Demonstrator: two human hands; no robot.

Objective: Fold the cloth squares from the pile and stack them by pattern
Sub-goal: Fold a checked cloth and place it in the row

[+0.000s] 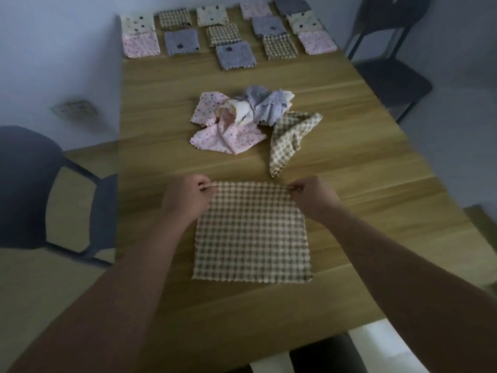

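The step in hand looks like the first fold of one square. A beige-and-brown checked cloth [252, 232] lies spread flat on the wooden table [161, 146], just in front of the person. Its near edge runs straight across and its far edge is raised slightly off the wood. The left hand [185, 197] pinches the far left corner between thumb and fingers, and the right hand [314, 197] pinches the far right corner the same way, so the edge between them is taut.

The next move probably calls for both corners to travel together toward the person and land on the two near corners. The hands need to keep level, or the halves will lie skewed.

The cloth looks soft and thin, with a slightly puffy, waffle-like weave and a zigzag-cut hem. It should crease easily but hold no stiffness, so a hand may have to press the fold flat.

Beyond it, at mid-table, sits the crumpled pile [236, 117]: pink flowered pieces, a lilac-grey one and a cream one, all tangled and peaked. A second checked cloth [290, 138] droops from the pile's right side, partly doubled over. At the far end lie the folded squares [226, 36], small and flat, in checked, pink, grey and dotted cream. They touch or overlap in places, with the patterns mixed rather than grouped. A dark chair [387, 63] stands to the right of that end
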